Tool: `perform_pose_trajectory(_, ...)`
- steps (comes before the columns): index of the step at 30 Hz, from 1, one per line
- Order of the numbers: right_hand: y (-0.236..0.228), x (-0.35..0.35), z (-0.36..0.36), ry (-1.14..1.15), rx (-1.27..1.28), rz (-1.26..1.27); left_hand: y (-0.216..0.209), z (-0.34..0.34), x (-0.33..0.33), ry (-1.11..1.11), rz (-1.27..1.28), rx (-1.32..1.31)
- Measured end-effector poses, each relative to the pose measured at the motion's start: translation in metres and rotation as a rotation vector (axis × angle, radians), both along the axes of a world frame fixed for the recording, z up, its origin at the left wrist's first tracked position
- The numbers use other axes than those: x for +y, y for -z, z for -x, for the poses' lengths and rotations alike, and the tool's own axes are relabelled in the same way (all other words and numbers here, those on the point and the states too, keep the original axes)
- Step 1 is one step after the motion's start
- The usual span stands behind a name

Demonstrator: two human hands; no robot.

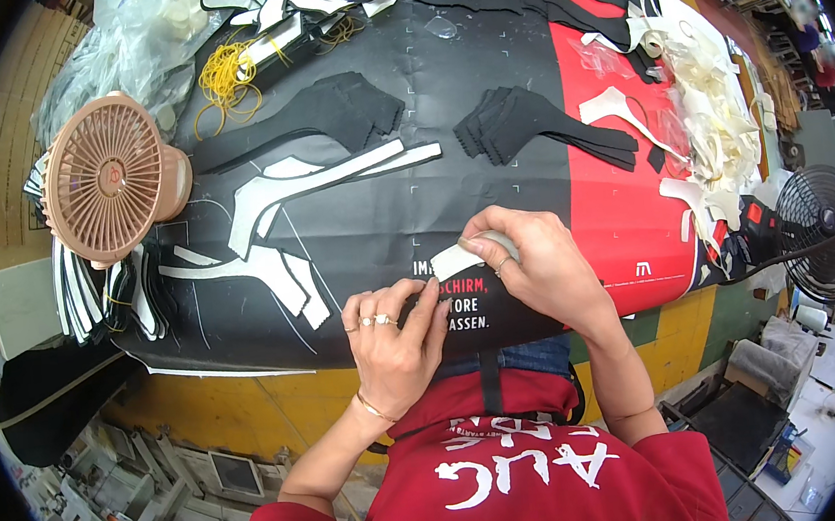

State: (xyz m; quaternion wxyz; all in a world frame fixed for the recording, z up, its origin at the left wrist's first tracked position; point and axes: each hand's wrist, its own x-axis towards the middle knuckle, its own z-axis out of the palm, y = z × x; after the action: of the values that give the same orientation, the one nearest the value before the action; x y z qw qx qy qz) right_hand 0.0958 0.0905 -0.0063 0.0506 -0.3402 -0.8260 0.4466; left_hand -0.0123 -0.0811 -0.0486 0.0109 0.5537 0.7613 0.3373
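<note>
At the fingertips of the right hand [544, 262], over the black mat [413, 211], is the strip [454, 262], pale cream, short and narrow, its near-left end squared off and the rest running back under the fingers, which hide part of it. Right thumb and forefinger are pinched together on it, while the left hand [393, 351] has its thumb and fingers bunched at the squared end, though whether they grip it I cannot tell. Beyond the right fingers lie black pieces [517, 122]; left of the left fingers, white pieces [254, 202].
</note>
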Motion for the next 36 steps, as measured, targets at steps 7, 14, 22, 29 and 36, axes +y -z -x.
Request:
perform_pose_trajectory(7,0.0,-0.001,0.0,-0.008,0.004,-0.027,-0.005,0.002,0.004,0.019,0.08,-0.017)
perform_pose_trajectory(14,-0.003,-0.007,-0.012,0.124,0.087,-0.002,-0.008,0.001,0.008,0.035,0.128,0.056)
perform_pose_trajectory(22,0.004,-0.007,-0.021,0.274,0.091,0.05,-0.009,0.001,0.008,0.054,0.169,0.091)
perform_pose_trajectory(29,0.008,-0.009,-0.019,0.245,0.079,-0.059,-0.021,0.001,0.009,0.056,0.227,0.102)
perform_pose_trajectory(36,0.004,-0.013,-0.019,0.238,0.009,-0.216,-0.009,-0.017,0.037,0.376,0.405,-0.121)
